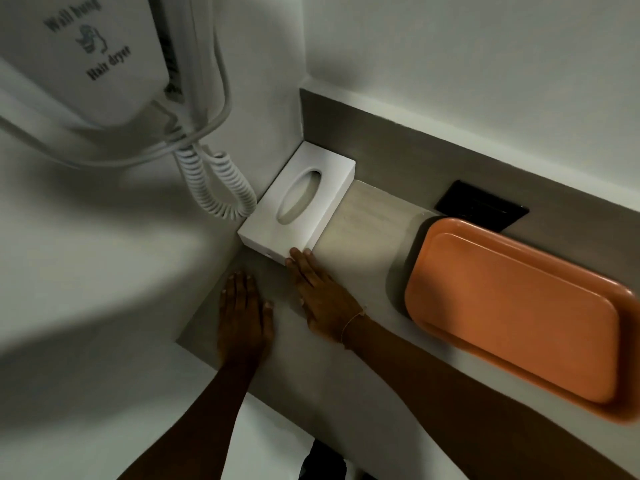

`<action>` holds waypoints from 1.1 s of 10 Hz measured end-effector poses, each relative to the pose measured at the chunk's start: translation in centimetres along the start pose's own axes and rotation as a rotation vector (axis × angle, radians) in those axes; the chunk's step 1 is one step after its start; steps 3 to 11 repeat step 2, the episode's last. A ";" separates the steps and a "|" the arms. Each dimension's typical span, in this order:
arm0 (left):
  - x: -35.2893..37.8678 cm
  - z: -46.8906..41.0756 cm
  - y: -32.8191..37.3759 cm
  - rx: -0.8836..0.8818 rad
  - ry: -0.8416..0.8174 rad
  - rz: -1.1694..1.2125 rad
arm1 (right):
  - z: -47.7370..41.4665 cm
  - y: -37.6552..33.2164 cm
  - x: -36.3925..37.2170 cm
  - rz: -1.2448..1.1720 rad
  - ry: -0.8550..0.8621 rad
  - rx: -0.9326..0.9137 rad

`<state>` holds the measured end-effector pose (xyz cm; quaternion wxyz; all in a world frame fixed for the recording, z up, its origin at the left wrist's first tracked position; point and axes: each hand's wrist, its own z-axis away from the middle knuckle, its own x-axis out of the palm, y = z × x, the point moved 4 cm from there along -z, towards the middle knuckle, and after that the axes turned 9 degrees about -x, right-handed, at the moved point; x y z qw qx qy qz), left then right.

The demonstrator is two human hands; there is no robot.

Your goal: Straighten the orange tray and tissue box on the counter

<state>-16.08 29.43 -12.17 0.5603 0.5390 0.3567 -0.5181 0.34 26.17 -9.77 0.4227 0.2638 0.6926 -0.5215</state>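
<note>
A grey surface (367,216) runs along a white wall into a corner, seen from above. The landmark is the white tissue box (301,202), which sits in that corner with its long left side against the side wall and its far end close to the back splash. Its oval opening faces up.

Above and to the left of the tissue box, a white wall-hung hair dryer (86,57) is mounted on the side wall, and its coiled cord (221,188) hangs down just beside the box. To the right of the tissue box, well apart from it, an orange tray (512,306) lies flat on the surface, its long side near the back splash. A black plate (481,204) is set in the splash just behind the tray.

The right hand (322,299) lies open and flat, its fingertips touching the near right corner of the tissue box. The left hand (242,313) lies open, palm down, on the surface just in front of the box, holding nothing.
</note>
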 end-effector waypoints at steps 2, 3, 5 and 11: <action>-1.0 1.1 2.3 0.136 -0.095 0.000 | 4.2 -4.5 -6.6 -0.214 0.352 0.107; -1.0 1.1 2.3 0.136 -0.095 0.000 | 4.2 -4.5 -6.6 -0.214 0.352 0.107; -1.0 1.1 2.3 0.136 -0.095 0.000 | 4.2 -4.5 -6.6 -0.214 0.352 0.107; -1.0 1.1 2.3 0.136 -0.095 0.000 | 4.2 -4.5 -6.6 -0.214 0.352 0.107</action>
